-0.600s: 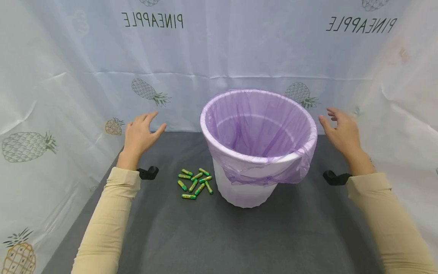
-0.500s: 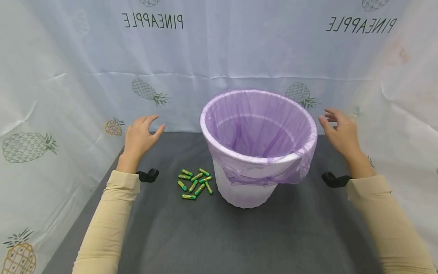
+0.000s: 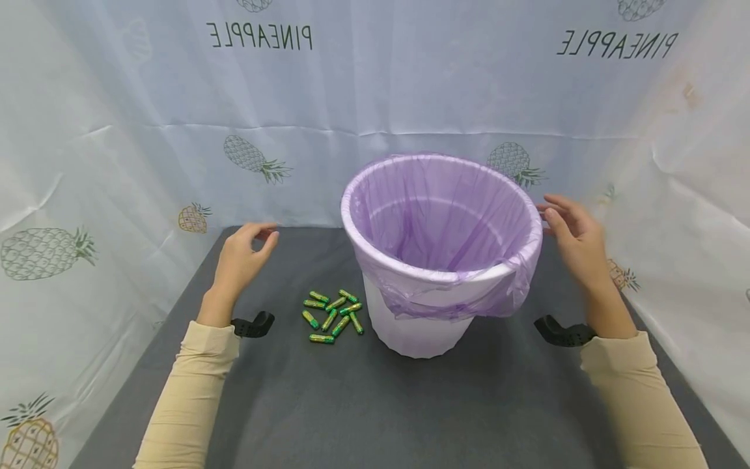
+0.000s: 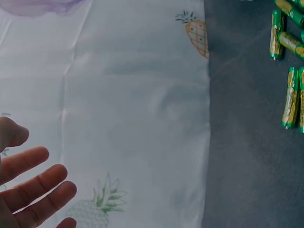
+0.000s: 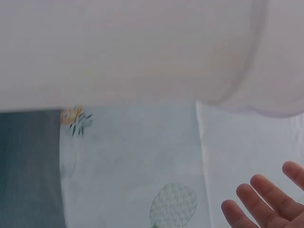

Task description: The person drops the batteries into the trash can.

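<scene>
Both hands have dropped inward; right hand [image 3: 577,238] nears the bin [image 3: 439,260]; left hand [image 3: 240,257] hovers; both grips relaxed, empty.

**Lighting: even, soft, bright**

Head view is lit diffusely from above; only a faint shadow is cast under the bin [image 3: 441,260] on the dark mat [image 3: 363,404]; no glare is seen; backdrop lettering is mirrored; slight bowing is noted at the edges; the right wrist view is washed out and blurred; the left wrist view is soft near the fingers [image 4: 28,187].
</scene>
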Motion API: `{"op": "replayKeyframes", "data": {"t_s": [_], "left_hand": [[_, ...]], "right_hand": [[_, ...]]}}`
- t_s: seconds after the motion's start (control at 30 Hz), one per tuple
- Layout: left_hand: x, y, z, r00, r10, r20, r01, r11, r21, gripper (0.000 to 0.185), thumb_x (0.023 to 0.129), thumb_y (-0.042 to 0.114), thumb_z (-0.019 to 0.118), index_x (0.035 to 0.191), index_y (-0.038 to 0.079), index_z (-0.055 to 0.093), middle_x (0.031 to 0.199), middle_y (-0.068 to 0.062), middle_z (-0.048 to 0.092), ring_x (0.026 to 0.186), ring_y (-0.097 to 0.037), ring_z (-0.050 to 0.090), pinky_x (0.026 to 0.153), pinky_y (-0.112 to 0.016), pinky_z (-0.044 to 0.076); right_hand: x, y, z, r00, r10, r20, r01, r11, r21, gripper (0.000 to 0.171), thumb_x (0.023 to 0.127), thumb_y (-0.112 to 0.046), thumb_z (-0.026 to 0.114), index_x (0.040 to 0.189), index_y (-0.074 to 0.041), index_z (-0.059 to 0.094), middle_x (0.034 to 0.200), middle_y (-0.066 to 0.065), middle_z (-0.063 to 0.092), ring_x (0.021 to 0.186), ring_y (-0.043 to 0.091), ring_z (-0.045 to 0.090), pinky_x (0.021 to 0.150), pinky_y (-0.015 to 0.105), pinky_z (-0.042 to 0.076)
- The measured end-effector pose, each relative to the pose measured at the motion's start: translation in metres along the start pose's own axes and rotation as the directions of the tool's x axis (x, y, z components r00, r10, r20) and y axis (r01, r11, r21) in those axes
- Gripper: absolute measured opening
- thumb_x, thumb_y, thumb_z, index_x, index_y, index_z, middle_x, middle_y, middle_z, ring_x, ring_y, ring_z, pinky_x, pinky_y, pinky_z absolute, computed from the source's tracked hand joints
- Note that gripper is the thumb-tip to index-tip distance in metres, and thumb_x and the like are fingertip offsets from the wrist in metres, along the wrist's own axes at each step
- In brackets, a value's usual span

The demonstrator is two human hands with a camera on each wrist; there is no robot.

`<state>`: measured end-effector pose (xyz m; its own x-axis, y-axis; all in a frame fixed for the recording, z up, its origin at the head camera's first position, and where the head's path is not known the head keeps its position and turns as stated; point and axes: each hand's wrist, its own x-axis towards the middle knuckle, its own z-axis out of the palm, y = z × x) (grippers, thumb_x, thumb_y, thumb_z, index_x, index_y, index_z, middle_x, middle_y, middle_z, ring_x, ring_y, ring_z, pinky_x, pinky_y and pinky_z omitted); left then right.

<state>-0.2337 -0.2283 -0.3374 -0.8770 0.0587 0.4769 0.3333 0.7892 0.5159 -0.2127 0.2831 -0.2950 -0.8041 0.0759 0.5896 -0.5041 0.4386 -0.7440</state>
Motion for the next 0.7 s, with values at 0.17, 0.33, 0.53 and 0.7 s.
{"op": "replayKeyframes", "data": {"t_s": [0.17, 0.33, 0.53, 0.7], "left_hand": [[-0.01, -0.002, 0.007, 1.0, 0.011, -0.018, -0.012, 0.998, -0.068, 0.028, 0.098, 0.018, 0.055, 0.118, 0.0, 0.065, 0.104, -0.021, 0.065, 0.097, -0.034, 0.06, 0.088, -0.053, 0.049], [-0.024, -0.005, 0.013, 1.0, 0.001, -0.016, -0.003, 0.994, -0.108, 0.027, 0.098, 0.017, 0.054, 0.117, 0.001, 0.065, 0.103, -0.019, 0.066, 0.095, -0.031, 0.061, 0.087, -0.047, 0.051], [-0.039, -0.012, 0.022, 1.0, -0.007, 0.01, 0.008, 0.99, -0.139, 0.025, 0.097, 0.017, 0.057, 0.117, 0.005, 0.067, 0.104, -0.014, 0.068, 0.088, -0.003, 0.058, 0.081, -0.016, 0.045], [-0.048, -0.019, 0.033, 0.997, -0.01, 0.072, 0.023, 0.981, -0.194, 0.025, 0.097, 0.017, 0.058, 0.117, 0.007, 0.067, 0.105, -0.014, 0.068, 0.086, 0.014, 0.048, 0.081, -0.019, 0.046]], "right_hand": [[-0.01, -0.009, 0.007, 1.0, 0.016, 0.001, -0.016, 0.976, 0.215, 0.033, 0.099, -0.007, 0.047, 0.13, -0.006, 0.059, 0.107, -0.021, 0.066, 0.097, -0.007, 0.062, 0.079, 0.005, 0.048], [-0.02, -0.015, 0.014, 0.999, -0.025, 0.042, 0.001, 0.869, 0.495, 0.034, 0.1, -0.008, 0.045, 0.132, -0.008, 0.057, 0.11, -0.008, 0.069, 0.099, 0.001, 0.065, 0.081, 0.011, 0.051], [-0.03, -0.018, 0.024, 0.986, -0.118, 0.121, 0.016, 0.777, 0.629, 0.039, 0.103, -0.015, 0.043, 0.141, -0.009, 0.047, 0.116, -0.001, 0.064, 0.101, 0.007, 0.062, 0.082, 0.016, 0.051], [-0.033, -0.017, 0.03, 0.987, -0.111, 0.118, -0.002, 0.718, 0.696, 0.042, 0.102, -0.017, 0.046, 0.143, -0.011, 0.043, 0.123, 0.002, 0.056, 0.103, 0.008, 0.059, 0.084, 0.017, 0.051]]}}
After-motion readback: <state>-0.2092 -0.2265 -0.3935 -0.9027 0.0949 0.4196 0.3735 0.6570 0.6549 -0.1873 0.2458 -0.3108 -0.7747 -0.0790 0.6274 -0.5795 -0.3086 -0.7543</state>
